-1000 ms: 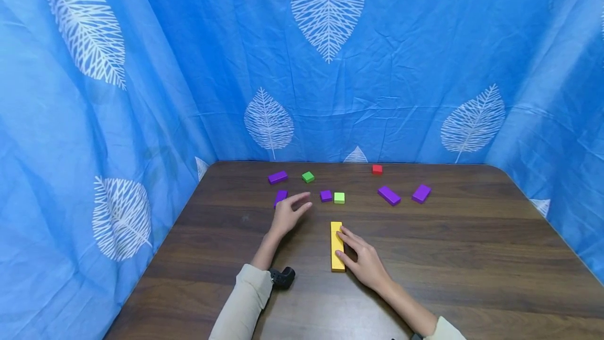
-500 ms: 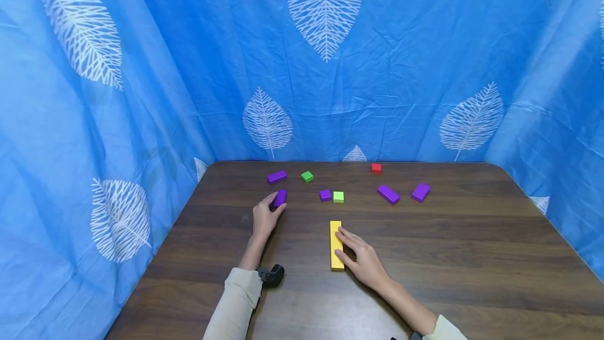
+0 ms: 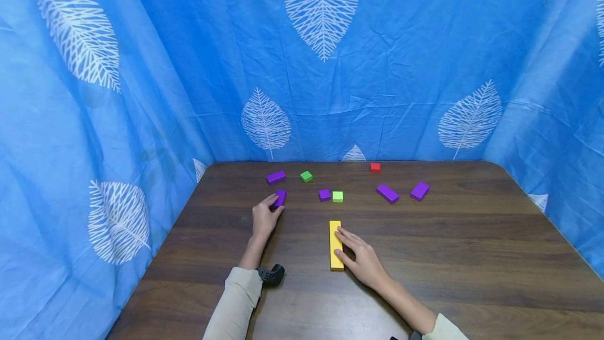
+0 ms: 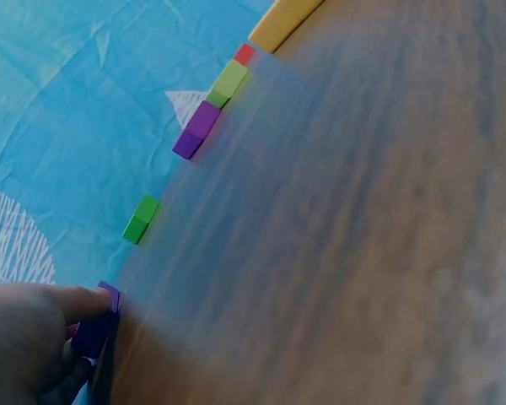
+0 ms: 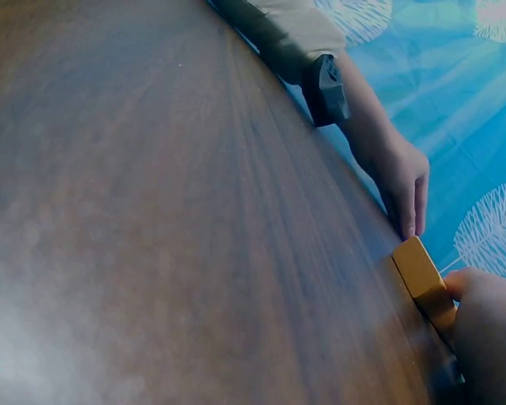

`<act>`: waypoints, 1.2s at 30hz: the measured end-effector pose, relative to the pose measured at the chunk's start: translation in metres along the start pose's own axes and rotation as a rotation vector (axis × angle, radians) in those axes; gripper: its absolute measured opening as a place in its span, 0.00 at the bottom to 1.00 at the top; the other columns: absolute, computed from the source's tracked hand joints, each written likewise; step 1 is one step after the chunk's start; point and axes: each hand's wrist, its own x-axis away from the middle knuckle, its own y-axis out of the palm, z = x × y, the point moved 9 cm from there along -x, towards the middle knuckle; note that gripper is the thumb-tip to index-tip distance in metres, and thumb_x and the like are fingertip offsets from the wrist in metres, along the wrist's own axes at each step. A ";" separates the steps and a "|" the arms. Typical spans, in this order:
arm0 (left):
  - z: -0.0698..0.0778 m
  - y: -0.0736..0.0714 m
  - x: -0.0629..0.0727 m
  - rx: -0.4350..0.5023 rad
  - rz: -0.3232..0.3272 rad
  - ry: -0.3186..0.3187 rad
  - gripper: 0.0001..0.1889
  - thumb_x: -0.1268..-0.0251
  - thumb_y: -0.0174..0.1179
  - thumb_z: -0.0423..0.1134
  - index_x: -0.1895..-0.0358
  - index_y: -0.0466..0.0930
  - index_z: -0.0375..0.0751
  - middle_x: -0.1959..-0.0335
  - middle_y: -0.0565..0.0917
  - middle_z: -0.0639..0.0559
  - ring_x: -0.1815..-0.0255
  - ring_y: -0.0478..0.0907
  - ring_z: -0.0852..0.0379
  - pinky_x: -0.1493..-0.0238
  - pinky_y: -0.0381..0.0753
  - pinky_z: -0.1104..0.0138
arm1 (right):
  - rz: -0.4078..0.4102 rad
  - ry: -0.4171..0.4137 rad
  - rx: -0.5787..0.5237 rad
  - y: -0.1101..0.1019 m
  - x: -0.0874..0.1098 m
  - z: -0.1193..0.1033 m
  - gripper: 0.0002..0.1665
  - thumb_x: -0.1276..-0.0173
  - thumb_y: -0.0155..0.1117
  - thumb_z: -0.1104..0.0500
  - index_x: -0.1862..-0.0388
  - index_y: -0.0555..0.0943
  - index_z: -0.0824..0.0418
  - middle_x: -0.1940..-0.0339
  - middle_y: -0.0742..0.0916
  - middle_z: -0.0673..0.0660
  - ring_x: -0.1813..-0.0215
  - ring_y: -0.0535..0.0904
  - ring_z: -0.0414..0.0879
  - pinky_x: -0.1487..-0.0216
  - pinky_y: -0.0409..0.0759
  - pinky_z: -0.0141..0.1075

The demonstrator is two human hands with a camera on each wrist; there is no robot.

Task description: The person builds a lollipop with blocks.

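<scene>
My left hand (image 3: 265,219) pinches a purple block (image 3: 280,198) between thumb and fingers at the left of the table. The left wrist view shows the same purple block (image 4: 94,331) in the grip, partly covered by the fingers. Near the middle of the table lies a long yellow bar (image 3: 335,256), with a faint seam across its upper part. My right hand (image 3: 365,262) rests against the bar's right side, its fingertips and thumb touching it with the fingers relaxed. In the right wrist view the thumb meets the side of the yellow bar (image 5: 422,274).
Behind the hands lie purple blocks (image 3: 276,177), a smaller purple block (image 3: 324,194), a green block (image 3: 306,176), a light green block (image 3: 337,197) and a red block (image 3: 375,167). Two more purple blocks, one (image 3: 387,193) nearer, sit right. A blue curtain (image 3: 401,67) borders the wooden table (image 3: 448,256).
My left hand has moved left and taken hold of the purple block, which still lies in about the same place. My right hand stays at the yellow bar.
</scene>
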 end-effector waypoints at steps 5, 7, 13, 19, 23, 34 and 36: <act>-0.002 -0.002 -0.001 0.051 0.007 -0.021 0.19 0.52 0.70 0.33 0.54 0.82 0.31 0.53 0.82 0.43 0.50 0.77 0.43 0.46 0.73 0.55 | 0.014 -0.004 0.006 -0.001 0.000 -0.001 0.26 0.39 0.66 0.57 0.43 0.76 0.65 0.40 0.76 0.61 0.41 0.73 0.58 0.43 0.71 0.51; -0.003 -0.001 0.000 0.084 -0.009 -0.039 0.19 0.51 0.70 0.34 0.53 0.82 0.33 0.53 0.82 0.44 0.49 0.77 0.44 0.46 0.73 0.55 | 0.021 -0.011 0.009 -0.001 0.000 -0.002 0.26 0.40 0.66 0.57 0.43 0.76 0.66 0.40 0.77 0.61 0.41 0.73 0.58 0.44 0.71 0.51; 0.001 0.008 0.003 0.161 -0.109 -0.050 0.19 0.48 0.68 0.37 0.51 0.82 0.38 0.51 0.82 0.47 0.46 0.75 0.47 0.42 0.69 0.55 | 0.023 -0.010 0.016 0.000 0.001 -0.004 0.27 0.40 0.67 0.58 0.43 0.76 0.66 0.41 0.77 0.62 0.42 0.73 0.59 0.44 0.71 0.52; 0.021 0.028 0.008 0.275 -0.267 0.035 0.18 0.46 0.67 0.39 0.50 0.82 0.42 0.50 0.81 0.53 0.44 0.74 0.54 0.42 0.70 0.60 | 0.011 -0.004 0.007 0.000 0.001 -0.003 0.26 0.39 0.66 0.57 0.43 0.76 0.65 0.40 0.76 0.62 0.41 0.72 0.58 0.44 0.71 0.51; 0.040 0.045 0.014 0.305 -0.396 0.143 0.18 0.44 0.65 0.39 0.49 0.81 0.42 0.48 0.80 0.52 0.43 0.73 0.55 0.41 0.69 0.61 | 0.005 0.001 0.006 -0.001 0.000 -0.003 0.26 0.38 0.65 0.56 0.42 0.76 0.65 0.40 0.76 0.61 0.41 0.72 0.57 0.43 0.71 0.51; 0.060 0.069 0.024 0.281 -0.590 0.244 0.18 0.40 0.62 0.38 0.45 0.79 0.44 0.45 0.78 0.55 0.41 0.71 0.56 0.41 0.70 0.62 | 0.008 -0.005 0.024 -0.001 0.000 -0.003 0.26 0.39 0.65 0.56 0.43 0.76 0.65 0.40 0.77 0.61 0.42 0.73 0.59 0.45 0.71 0.52; 0.060 0.067 0.024 0.278 -0.575 0.255 0.20 0.41 0.63 0.39 0.45 0.78 0.43 0.44 0.78 0.54 0.41 0.71 0.56 0.41 0.69 0.61 | 0.013 -0.005 0.026 -0.001 0.000 -0.004 0.26 0.40 0.66 0.57 0.43 0.76 0.65 0.41 0.77 0.61 0.42 0.73 0.59 0.45 0.71 0.52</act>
